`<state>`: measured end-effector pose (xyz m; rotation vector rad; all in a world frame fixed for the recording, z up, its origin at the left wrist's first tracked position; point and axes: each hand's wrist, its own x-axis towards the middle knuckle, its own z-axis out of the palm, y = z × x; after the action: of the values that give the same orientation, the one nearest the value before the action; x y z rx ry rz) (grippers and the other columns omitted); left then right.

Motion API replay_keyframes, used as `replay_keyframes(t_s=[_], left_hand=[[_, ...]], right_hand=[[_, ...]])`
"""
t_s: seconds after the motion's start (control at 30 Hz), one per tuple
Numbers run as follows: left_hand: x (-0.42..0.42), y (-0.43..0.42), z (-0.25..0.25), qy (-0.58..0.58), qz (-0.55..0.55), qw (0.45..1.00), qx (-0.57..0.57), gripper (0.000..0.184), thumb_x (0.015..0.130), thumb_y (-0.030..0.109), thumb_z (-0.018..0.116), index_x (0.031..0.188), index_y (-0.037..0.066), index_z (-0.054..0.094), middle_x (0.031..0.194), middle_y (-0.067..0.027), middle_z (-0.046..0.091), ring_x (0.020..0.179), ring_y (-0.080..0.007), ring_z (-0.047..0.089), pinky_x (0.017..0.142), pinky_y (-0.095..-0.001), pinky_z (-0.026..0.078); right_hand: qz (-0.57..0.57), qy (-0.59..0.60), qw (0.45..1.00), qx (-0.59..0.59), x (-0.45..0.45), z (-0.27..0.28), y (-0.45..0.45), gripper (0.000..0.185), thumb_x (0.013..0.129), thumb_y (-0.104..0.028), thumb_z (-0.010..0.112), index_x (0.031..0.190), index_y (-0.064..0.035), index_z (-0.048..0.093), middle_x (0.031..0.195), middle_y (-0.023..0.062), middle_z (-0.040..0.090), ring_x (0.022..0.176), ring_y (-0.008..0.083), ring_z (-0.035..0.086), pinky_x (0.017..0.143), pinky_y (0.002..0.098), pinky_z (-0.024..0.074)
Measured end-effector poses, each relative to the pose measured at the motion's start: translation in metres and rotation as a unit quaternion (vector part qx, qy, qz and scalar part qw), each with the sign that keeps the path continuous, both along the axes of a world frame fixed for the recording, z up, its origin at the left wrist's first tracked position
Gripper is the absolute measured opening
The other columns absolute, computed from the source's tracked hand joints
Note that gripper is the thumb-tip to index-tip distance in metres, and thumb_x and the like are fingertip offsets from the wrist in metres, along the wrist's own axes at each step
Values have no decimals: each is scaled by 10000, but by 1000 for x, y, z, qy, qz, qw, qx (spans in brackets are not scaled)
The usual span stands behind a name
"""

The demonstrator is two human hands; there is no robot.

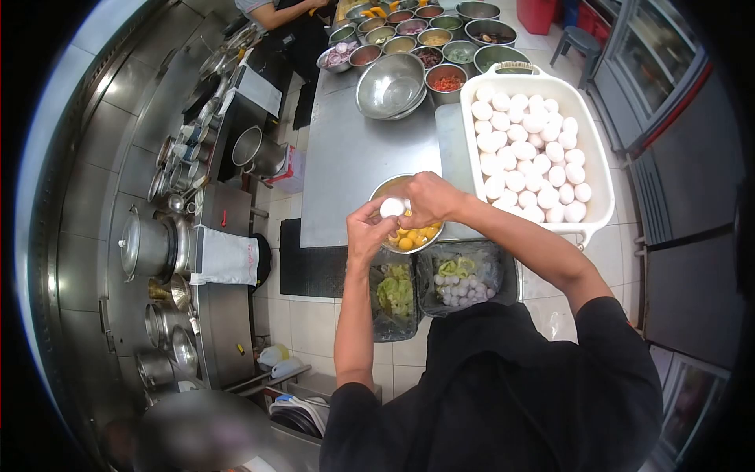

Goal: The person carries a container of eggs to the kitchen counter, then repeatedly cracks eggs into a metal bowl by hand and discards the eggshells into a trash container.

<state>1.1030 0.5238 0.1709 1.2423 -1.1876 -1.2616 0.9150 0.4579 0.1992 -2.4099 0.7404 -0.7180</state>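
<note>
Over a metal bowl (pixel 384 188), my two hands are close together around a cracked egg. My left hand (pixel 368 230) grips a white eggshell (pixel 392 207) with its fingertips. Touching the other side of the egg, my right hand (pixel 430 200) has its fingers curled in, and a bit of white shell and yellow shows between the hands. Several yellow egg yolks (pixel 407 242) lie in the bowl below. Part of the bowl is hidden behind my hands.
A white basket (pixel 604 197) of whole eggs stands on the right. Lined bins with eggshells (pixel 464 291) and leaves (pixel 395 293) sit below the table edge. Nested metal bowls (pixel 391 85) and bowls of chopped ingredients fill the far end. Another person's arm (pixel 279 13) shows at the top.
</note>
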Motion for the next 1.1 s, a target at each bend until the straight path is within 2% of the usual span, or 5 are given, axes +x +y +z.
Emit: replay_keyframes(t_s=[0.47, 0.6, 0.77, 0.97, 1.1], left_hand=[[-17, -9, -15, -74, 70, 995, -18, 431, 740, -19, 629, 1155, -133, 622, 838, -102, 680, 633, -122, 616, 564, -246, 493], [0, -15, -19, -240, 21, 964, -111, 450, 713, 10, 630, 1156, -57, 659, 905, -93, 684, 669, -114, 625, 583, -249, 499], [1, -7, -7, -493, 60, 834, -241, 452, 706, 76, 661, 1156, 30, 679, 880, -145, 652, 649, -203, 633, 630, -289, 526], [-12, 45, 20, -447, 47, 884, -127, 455, 761, 168, 710, 1175, -14, 654, 820, -160, 627, 645, -276, 639, 608, -357, 516], [-32, 96, 2, -371, -64, 924, -71, 441, 761, 211, 729, 1137, -14, 674, 838, -161, 641, 697, -283, 655, 652, -354, 521]], right_hand=[[-23, -23, 999, -43, 3, -19, 0, 449, 609, -208, 714, 1018, -31, 662, 832, 167, 676, 732, 383, 658, 688, 457, 543], [-11, -18, 998, -55, -3, -21, -6, 456, 615, -162, 687, 1060, -70, 655, 861, 159, 676, 751, 377, 659, 695, 459, 545], [-60, 86, 987, -124, -10, -29, -11, 416, 641, -119, 673, 1048, -33, 656, 932, 159, 680, 798, 376, 661, 711, 440, 543], [-117, 108, 987, 10, -41, 12, 51, 368, 642, -201, 728, 915, 33, 647, 828, 197, 667, 771, 386, 659, 707, 471, 528], [-109, 215, 961, 133, -70, -23, 110, 532, 677, -422, 794, 942, 20, 664, 775, 186, 673, 715, 388, 663, 670, 460, 534]])
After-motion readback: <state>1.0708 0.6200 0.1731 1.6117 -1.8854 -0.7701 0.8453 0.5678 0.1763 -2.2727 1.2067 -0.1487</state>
